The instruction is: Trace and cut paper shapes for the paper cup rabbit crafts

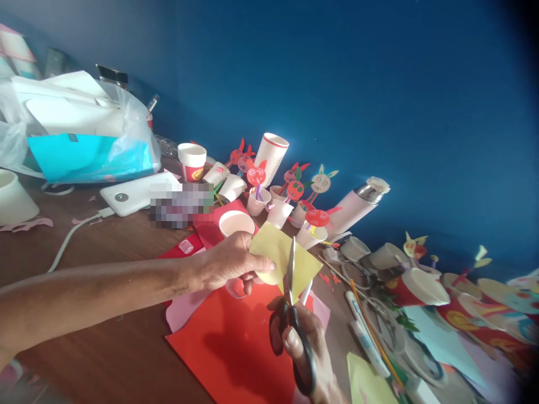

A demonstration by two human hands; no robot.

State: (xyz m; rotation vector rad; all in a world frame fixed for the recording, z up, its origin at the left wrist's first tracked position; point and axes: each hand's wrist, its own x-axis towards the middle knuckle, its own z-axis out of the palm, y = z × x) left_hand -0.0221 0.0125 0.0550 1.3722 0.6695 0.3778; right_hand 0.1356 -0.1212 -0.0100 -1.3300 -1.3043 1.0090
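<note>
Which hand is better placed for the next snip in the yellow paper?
The right hand, I'd judge: it holds the scissors, blade across the yellow paper, while the left hand is busy pinching that paper.

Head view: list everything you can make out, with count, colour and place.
Paper: two, yellow, centre and lower right
Scissors: one, black and silver, centre
Sheets: at least two, red, centre
White cups: several, white, centre, left edge, right
Small face-topped cups: several, white, mid-table
Cup stack: one, white, far middle
Flask: one, pale, right of centre
Red-and-white cups: several, mostly right
Pencil: one, orange, right
Power bank: one, white, left
Cable: one, white, left
Bag: one, clear, upper left
Table: one, brown, below
Wall: blue, behind
Left hand: one, holding central paper
Right hand: one, holding scissors
</note>
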